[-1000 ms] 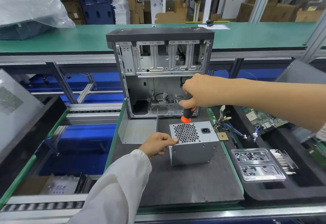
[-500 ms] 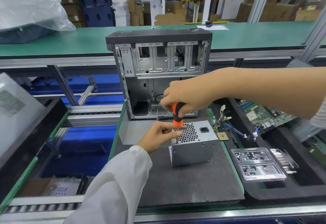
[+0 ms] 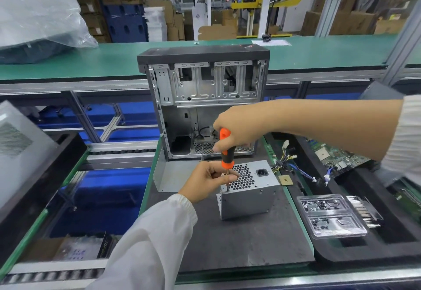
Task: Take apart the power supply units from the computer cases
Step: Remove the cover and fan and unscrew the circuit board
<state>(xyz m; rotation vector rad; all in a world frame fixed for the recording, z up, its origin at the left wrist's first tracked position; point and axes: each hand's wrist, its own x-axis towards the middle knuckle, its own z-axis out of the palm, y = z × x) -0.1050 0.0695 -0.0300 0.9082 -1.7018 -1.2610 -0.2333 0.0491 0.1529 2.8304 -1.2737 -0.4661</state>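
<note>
Gripping the orange-and-black screwdriver (image 3: pixel 224 148), the right hand (image 3: pixel 237 130) stands its tip on the grey metal power supply box (image 3: pixel 248 189). The left hand (image 3: pixel 209 180) pinches the shaft. The box sits just before the open grey computer case (image 3: pixel 205 98).

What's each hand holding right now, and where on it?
Right hand grips the screwdriver by its orange-black handle. Left hand pinches the screwdriver's metal shaft near the tip, over the power supply unit.

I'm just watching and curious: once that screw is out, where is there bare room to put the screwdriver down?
The dark grey foam mat is bare in front of the silver metal power supply box, toward the near edge. Crowded: beside the box, where the left hand and right hand work the orange-and-black screwdriver, and the black tray on the right.
</note>
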